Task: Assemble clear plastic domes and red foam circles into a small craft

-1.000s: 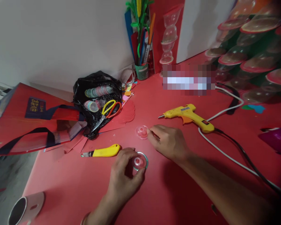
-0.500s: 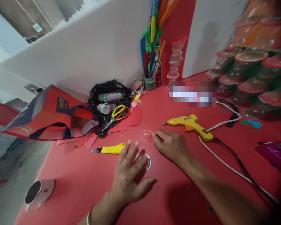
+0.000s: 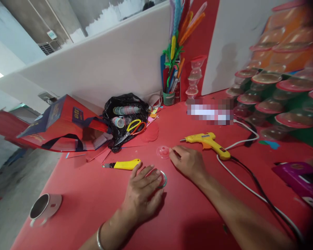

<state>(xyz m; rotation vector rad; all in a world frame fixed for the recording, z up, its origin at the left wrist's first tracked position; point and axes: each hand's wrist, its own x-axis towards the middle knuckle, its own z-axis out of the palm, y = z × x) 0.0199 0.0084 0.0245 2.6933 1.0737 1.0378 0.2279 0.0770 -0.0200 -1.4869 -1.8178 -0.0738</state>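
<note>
Two bare hands low over the red bench (image 3: 88, 194). Left hand (image 3: 143, 192): fingers nearly straight, laid side by side over a green-rimmed disc (image 3: 165, 178), thumb a little apart. Most of that disc is hidden; its rim shows past the fingertips (how hard they press, if at all, cannot tell). Right hand (image 3: 189, 161): fingers curled in, thumb and forefinger closed on the edge of a clear disc (image 3: 161, 152), which lies on the bench just left of their tips. Yellow knife (image 3: 126, 164), blade bared, handle end right by the left fingers. Glue gun (image 3: 208, 143) beyond the right fingers, nozzle pointing left. Scissors (image 3: 129, 132) on a black bag (image 3: 112, 104), farther off past the knife. Mug (image 3: 52, 205) well apart, left of the left fingers.
</note>
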